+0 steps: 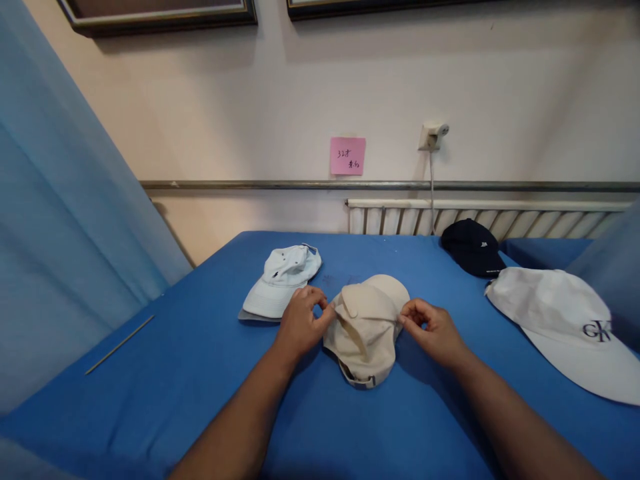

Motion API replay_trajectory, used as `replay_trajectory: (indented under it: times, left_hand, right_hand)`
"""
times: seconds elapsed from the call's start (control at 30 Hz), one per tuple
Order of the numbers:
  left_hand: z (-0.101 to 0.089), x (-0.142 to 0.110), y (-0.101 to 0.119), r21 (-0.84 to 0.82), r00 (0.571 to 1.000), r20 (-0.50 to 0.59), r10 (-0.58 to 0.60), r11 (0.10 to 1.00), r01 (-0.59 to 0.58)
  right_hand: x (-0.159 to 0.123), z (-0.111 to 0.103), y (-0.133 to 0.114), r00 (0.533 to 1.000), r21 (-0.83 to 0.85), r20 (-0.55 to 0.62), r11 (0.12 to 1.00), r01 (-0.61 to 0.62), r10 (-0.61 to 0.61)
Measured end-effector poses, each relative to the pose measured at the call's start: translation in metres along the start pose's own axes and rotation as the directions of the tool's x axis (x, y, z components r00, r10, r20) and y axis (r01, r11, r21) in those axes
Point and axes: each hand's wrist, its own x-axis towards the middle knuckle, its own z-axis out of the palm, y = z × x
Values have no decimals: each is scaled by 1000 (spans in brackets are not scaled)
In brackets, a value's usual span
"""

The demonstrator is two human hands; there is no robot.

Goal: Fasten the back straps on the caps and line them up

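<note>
A beige baseball cap (367, 333) lies in front of me on the blue cloth, its brim pointing away and its back strap toward me. Its crown is creased and partly sunken. My left hand (304, 320) pinches the cap's left side between thumb and fingers. On the opposite side, my right hand (433, 330) has thumb and fingertips closed on the cap's edge close to the brim. Just beyond my left hand rests a light blue cap (283, 280), with another brim showing beneath it.
At the right are a white cap (555, 313) with dark letters and a navy cap (470, 245) behind it. A thin stick (120, 345) lies at the left of the blue-covered table (200, 400). A radiator (480, 217) and a curtain (65, 200) border it.
</note>
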Motion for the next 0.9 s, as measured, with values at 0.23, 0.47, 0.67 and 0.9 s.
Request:
replay_trajectory:
  times: [0.23, 0.47, 0.67, 0.9]
  left_hand:
    - [3, -19, 11, 111, 988, 154, 0, 994, -17]
    - [9, -16, 9, 19, 980, 191, 53, 998, -57]
    - [-4, -12, 12, -179, 992, 86, 93, 981, -76]
    - [-8, -14, 15, -295, 995, 59, 78, 954, -57]
  right_hand:
    - [1, -4, -1, 981, -285, 92, 939, 193, -173]
    - [1, 8, 1, 975, -310, 68, 925, 222, -211]
    - [6, 9, 8, 980, -294, -125, 949, 113, -156]
    - [8, 6, 18, 948, -173, -315, 985, -8, -48]
